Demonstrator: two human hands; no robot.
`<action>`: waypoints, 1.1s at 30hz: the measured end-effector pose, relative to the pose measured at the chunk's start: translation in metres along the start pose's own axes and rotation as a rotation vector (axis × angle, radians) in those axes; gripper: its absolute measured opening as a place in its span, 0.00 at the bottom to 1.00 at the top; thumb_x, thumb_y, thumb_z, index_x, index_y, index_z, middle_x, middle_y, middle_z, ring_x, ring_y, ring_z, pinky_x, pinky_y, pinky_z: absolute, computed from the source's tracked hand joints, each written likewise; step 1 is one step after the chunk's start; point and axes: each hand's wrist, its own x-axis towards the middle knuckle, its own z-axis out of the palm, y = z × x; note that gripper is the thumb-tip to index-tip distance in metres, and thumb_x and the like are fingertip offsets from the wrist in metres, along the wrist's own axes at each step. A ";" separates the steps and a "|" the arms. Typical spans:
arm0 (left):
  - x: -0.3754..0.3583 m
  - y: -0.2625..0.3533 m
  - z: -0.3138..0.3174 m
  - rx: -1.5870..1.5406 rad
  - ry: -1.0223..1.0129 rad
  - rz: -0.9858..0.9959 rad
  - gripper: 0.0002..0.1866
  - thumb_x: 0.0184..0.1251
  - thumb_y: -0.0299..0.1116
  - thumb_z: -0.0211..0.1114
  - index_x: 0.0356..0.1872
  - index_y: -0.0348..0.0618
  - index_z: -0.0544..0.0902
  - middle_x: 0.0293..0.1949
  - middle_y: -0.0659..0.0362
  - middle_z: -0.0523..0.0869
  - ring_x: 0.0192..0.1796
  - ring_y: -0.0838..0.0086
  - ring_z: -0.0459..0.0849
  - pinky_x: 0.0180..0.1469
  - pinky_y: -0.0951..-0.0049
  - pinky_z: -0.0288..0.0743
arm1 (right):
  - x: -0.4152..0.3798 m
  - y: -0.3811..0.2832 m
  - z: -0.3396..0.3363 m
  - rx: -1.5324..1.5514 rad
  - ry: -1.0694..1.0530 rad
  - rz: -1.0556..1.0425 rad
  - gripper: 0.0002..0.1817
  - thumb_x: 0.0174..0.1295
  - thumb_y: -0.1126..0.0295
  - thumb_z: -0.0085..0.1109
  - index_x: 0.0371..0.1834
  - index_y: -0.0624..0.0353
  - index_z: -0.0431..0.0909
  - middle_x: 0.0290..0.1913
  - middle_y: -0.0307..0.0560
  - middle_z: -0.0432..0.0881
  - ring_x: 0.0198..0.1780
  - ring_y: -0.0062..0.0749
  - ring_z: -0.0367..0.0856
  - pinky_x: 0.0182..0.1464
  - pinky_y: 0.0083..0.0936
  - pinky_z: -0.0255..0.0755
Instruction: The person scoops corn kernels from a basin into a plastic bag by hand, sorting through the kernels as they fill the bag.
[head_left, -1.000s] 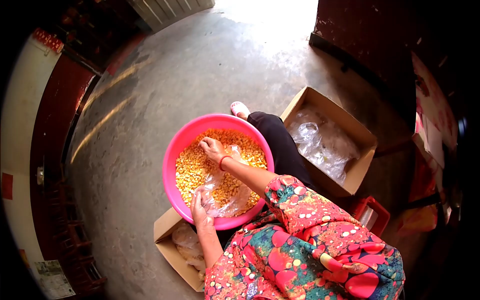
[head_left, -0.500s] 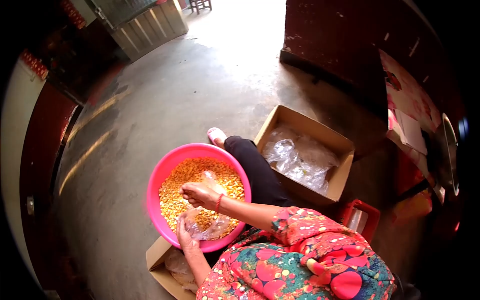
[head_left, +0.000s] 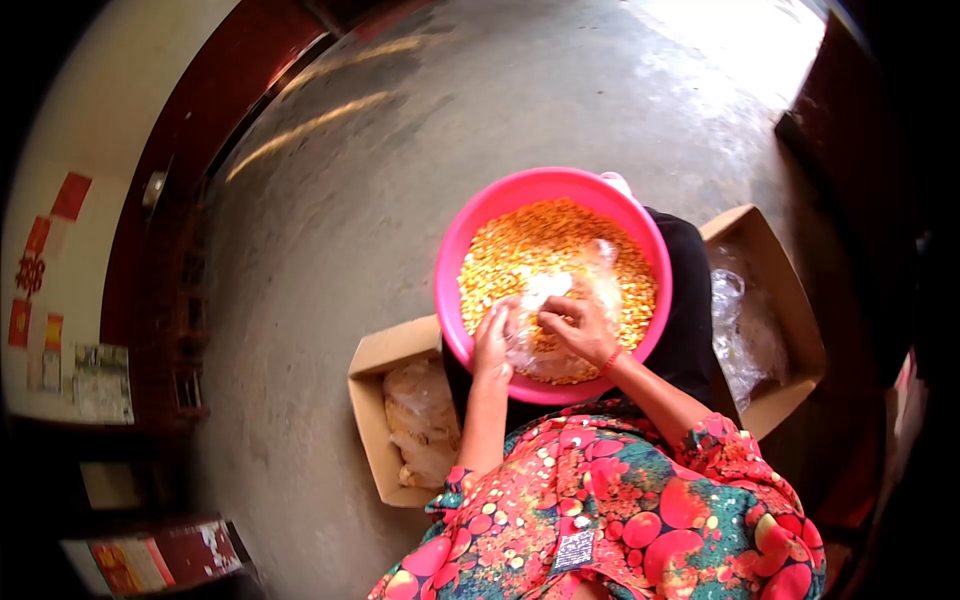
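Note:
A pink basin (head_left: 452, 250) full of yellow-orange corn kernels (head_left: 520, 240) sits in front of me, by my legs. Inside it lies a clear plastic bag (head_left: 603, 285), partly on the kernels. At the near left of the basin, my left hand (head_left: 492, 342) grips the bag's left side between thumb and fingers. My right hand (head_left: 585, 328), with a red bracelet at the wrist, is over the bag with its fingers curled together. Whatever it pinches is hidden.
A cardboard box (head_left: 365, 420) on the left contains filled plastic bags (head_left: 420, 425). Another cardboard box (head_left: 800, 335) on the right holds crumpled clear plastic bags (head_left: 735, 325). Concrete floor (head_left: 330, 230) surrounds them.
The view has turned left, so the basin and boxes appear further right. My right hand has drawn nearer the basin's near side. My left hand stays at the bag.

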 end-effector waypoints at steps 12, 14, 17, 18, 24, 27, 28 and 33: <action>0.001 -0.003 0.006 -0.088 -0.016 0.096 0.09 0.62 0.32 0.53 0.37 0.42 0.79 0.19 0.73 0.68 0.20 0.91 0.61 0.21 0.91 0.55 | 0.002 -0.003 0.013 -0.228 0.004 -0.063 0.05 0.58 0.75 0.51 0.29 0.66 0.72 0.20 0.37 0.71 0.24 0.14 0.65 0.25 0.16 0.61; -0.001 -0.001 0.007 -0.090 -0.020 0.072 0.09 0.63 0.33 0.53 0.37 0.42 0.79 0.19 0.73 0.68 0.20 0.91 0.61 0.22 0.91 0.54 | 0.004 -0.005 0.013 -0.226 -0.009 -0.065 0.05 0.58 0.75 0.51 0.29 0.66 0.73 0.20 0.37 0.71 0.24 0.14 0.65 0.25 0.16 0.61; -0.001 -0.003 0.006 -0.095 -0.033 0.115 0.09 0.63 0.33 0.53 0.37 0.42 0.79 0.20 0.72 0.71 0.21 0.91 0.61 0.23 0.90 0.55 | 0.019 -0.002 0.007 -0.154 0.042 -0.141 0.05 0.59 0.75 0.51 0.29 0.66 0.73 0.19 0.37 0.71 0.23 0.14 0.66 0.24 0.15 0.61; 0.000 -0.003 0.006 -0.093 -0.020 0.106 0.09 0.62 0.32 0.54 0.38 0.42 0.79 0.22 0.72 0.73 0.21 0.90 0.62 0.23 0.90 0.56 | 0.027 -0.003 0.003 -0.186 0.060 -0.144 0.05 0.59 0.74 0.51 0.29 0.65 0.73 0.19 0.37 0.70 0.23 0.14 0.65 0.24 0.15 0.61; 0.003 -0.005 0.002 -0.100 -0.040 0.074 0.08 0.62 0.31 0.52 0.39 0.43 0.77 0.19 0.72 0.69 0.18 0.89 0.62 0.18 0.90 0.54 | 0.091 0.004 -0.043 -0.572 0.240 -0.223 0.04 0.55 0.72 0.53 0.29 0.59 0.75 0.24 0.44 0.73 0.24 0.27 0.70 0.28 0.22 0.65; -0.001 0.000 0.003 -0.046 -0.037 0.060 0.08 0.63 0.33 0.50 0.37 0.44 0.76 0.16 0.72 0.64 0.15 0.89 0.57 0.15 0.88 0.50 | 0.117 0.029 -0.070 -0.795 0.289 -0.229 0.05 0.49 0.72 0.54 0.30 0.56 0.76 0.31 0.50 0.74 0.36 0.45 0.72 0.39 0.34 0.69; 0.000 -0.001 0.002 -0.035 -0.049 0.056 0.08 0.63 0.33 0.50 0.37 0.44 0.76 0.15 0.72 0.62 0.14 0.89 0.56 0.14 0.88 0.49 | 0.121 0.033 -0.076 -0.877 0.298 -0.211 0.07 0.49 0.72 0.53 0.33 0.55 0.75 0.33 0.51 0.74 0.38 0.46 0.72 0.41 0.36 0.69; -0.002 0.001 0.000 -0.057 -0.080 0.039 0.08 0.62 0.33 0.53 0.36 0.45 0.79 0.14 0.73 0.62 0.14 0.90 0.56 0.14 0.89 0.50 | 0.127 0.039 -0.070 -1.103 0.259 -0.155 0.13 0.49 0.70 0.52 0.41 0.51 0.73 0.41 0.53 0.73 0.43 0.49 0.71 0.45 0.40 0.68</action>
